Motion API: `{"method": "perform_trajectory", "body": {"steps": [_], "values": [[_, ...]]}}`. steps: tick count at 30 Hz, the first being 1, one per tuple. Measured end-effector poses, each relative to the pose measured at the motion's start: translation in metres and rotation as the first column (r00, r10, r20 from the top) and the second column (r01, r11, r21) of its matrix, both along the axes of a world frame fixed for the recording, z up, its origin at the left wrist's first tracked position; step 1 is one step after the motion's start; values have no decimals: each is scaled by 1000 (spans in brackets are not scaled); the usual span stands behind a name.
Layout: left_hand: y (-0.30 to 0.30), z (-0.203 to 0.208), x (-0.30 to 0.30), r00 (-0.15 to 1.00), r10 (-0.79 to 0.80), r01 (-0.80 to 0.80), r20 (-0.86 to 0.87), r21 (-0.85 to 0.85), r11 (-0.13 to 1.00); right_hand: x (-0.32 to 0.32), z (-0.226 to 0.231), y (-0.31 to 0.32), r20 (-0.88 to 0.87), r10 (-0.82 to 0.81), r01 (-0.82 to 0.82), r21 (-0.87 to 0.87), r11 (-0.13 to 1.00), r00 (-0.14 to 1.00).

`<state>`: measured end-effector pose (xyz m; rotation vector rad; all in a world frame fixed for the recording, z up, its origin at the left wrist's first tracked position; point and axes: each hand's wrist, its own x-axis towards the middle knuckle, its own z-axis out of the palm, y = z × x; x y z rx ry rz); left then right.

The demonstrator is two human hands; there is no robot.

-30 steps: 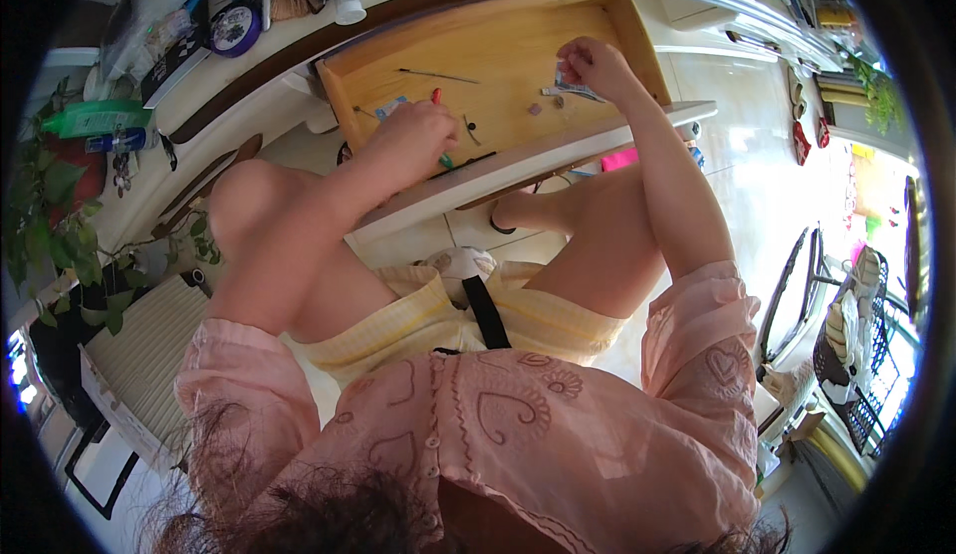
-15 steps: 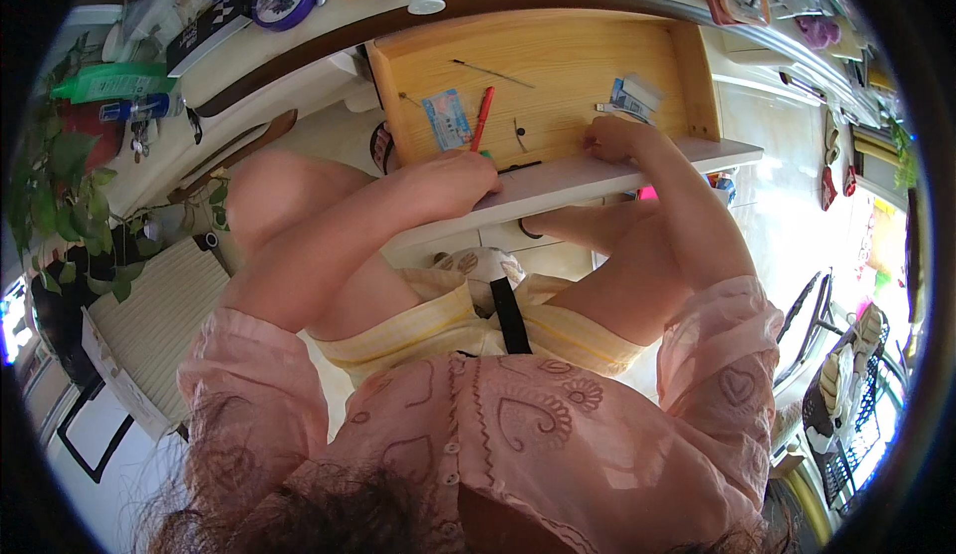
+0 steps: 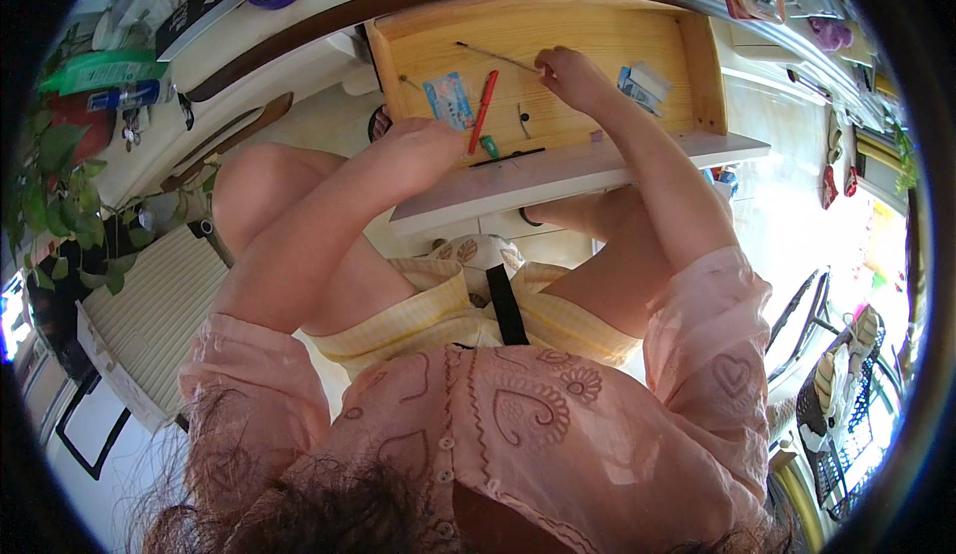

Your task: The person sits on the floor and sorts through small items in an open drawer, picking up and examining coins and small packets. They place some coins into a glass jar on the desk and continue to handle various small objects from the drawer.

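A: Left hand point(image 3: 430, 154) over the drawer's point(image 3: 607, 31) front corner, fingers hidden: can't tell its grip.
B: Red pen point(image 3: 484, 108) just past it; a stray nudge could roll that.
A: Deeper in, right hand point(image 3: 572, 76) curls at the rod's point(image 3: 495, 55) right end; pinched or just touching, can't tell.
B: A loose pinch could let it slip.

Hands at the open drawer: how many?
2: left hand at the front left of the drawer, right hand at the right end of the thin rod. No others visible.
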<state>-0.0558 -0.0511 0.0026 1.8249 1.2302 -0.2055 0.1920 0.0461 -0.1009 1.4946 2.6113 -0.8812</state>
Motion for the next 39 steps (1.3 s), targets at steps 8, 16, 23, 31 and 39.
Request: {"method": "perform_trajectory", "body": {"steps": [8,16,23,31,39], "values": [[-2,-6,-2,974,-207,217,-90,120,969,-34,-3,-1,422,-30,45,-26,999,906],[2,-11,-15,951,291,-308,-104,-269,912,-31,9,-6,339,116,-165,118,979,934],[5,-1,-16,976,145,-159,-160,-81,984,-62,4,-26,298,323,-333,-17,943,898],[11,2,-18,978,-45,21,-204,-122,992,-28,44,-16,504,380,-349,-159,923,776],[6,-25,-9,982,140,-164,-127,-210,964,-60,7,-13,87,280,-283,16,959,956]]}}
